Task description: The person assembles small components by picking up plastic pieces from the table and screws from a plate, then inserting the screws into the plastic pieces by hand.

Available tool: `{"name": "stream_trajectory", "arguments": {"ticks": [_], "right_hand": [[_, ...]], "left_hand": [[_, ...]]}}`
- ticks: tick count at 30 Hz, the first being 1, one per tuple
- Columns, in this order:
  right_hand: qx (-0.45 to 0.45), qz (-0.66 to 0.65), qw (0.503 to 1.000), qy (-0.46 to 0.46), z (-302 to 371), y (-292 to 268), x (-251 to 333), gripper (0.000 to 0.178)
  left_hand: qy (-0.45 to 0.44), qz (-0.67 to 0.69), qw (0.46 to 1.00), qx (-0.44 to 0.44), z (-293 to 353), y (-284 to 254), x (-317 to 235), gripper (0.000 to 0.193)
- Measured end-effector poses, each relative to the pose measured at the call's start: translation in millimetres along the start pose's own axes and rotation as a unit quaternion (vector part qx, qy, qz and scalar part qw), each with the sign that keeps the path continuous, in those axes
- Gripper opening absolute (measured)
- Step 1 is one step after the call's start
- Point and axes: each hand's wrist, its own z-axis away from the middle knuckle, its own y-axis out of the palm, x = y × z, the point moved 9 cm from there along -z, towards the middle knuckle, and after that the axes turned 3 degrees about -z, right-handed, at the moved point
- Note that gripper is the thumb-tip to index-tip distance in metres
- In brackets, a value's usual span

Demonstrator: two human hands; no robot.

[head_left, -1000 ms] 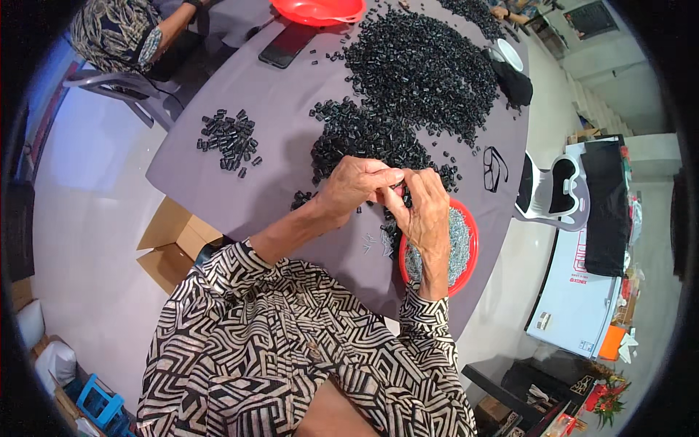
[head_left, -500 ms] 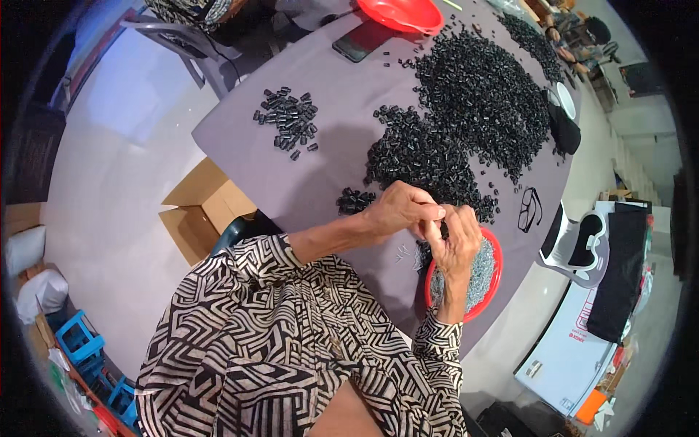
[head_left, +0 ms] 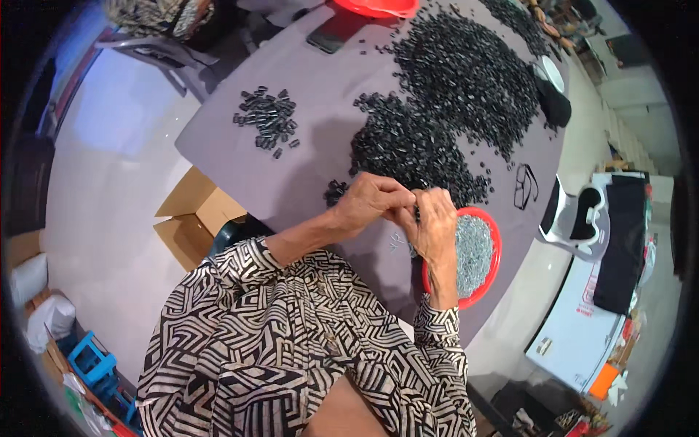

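Fingers (head_left: 400,197) pinched narrow on both sides here, the left hand (head_left: 366,205) meeting the right hand (head_left: 437,224) over the near side of the grey tabletop (head_left: 218,131) — and whatever sits between those tips is hidden, so there's no telling what they grip.

And the score? Well short of halfway, I'd judge. A small pile of black plastic pieces (head_left: 267,116) lies apart on the left; if that's the finished share, it is modest. Just beyond the hands sits the nearer black heap (head_left: 408,146), running into the large black heap (head_left: 466,80) behind it, a great deal apparently left to handle.

Now the containers! Beside the right wrist, a red bowl (head_left: 498,255) is well stocked with slim silvery metal pieces (head_left: 473,258); a few loose silvery pieces (head_left: 395,242) lie on the cloth to its left. A second red bowl (head_left: 375,12) is cut off by the upper edge, its contents unclear. Far right, a white bowl (head_left: 553,73) stands tilted by the heap. Below left, a cardboard box (head_left: 211,207) has its flaps spread — its depths too shadowed to read.
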Motion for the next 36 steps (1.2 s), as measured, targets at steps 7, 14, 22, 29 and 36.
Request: {"name": "stream_trajectory", "arguments": {"ticks": [7, 14, 22, 29, 36], "right_hand": [[-0.003, 0.008, 1.000, -0.005, 0, -4, -8, 0.023], [0.002, -0.012, 1.000, -0.027, 3, 0, -7, 0.023], [-0.002, -0.037, 0.997, -0.061, 17, 2, 4, 0.023], [0.026, -0.055, 0.996, -0.063, 13, 13, 8, 0.026], [0.088, -0.067, 0.985, 0.135, 33, 29, -32, 0.035]], "left_hand": [[-0.040, 0.054, 0.997, 0.036, -18, 0, 15, 0.026], [-0.026, -0.013, 0.998, 0.057, -17, -1, 12, 0.020], [-0.023, -0.004, 0.996, 0.089, -1, 6, 21, 0.018], [-0.023, -0.037, 0.997, 0.069, 3, -7, 24, 0.018], [0.207, -0.495, 0.816, -0.216, 22, -110, -54, 0.015]]}}
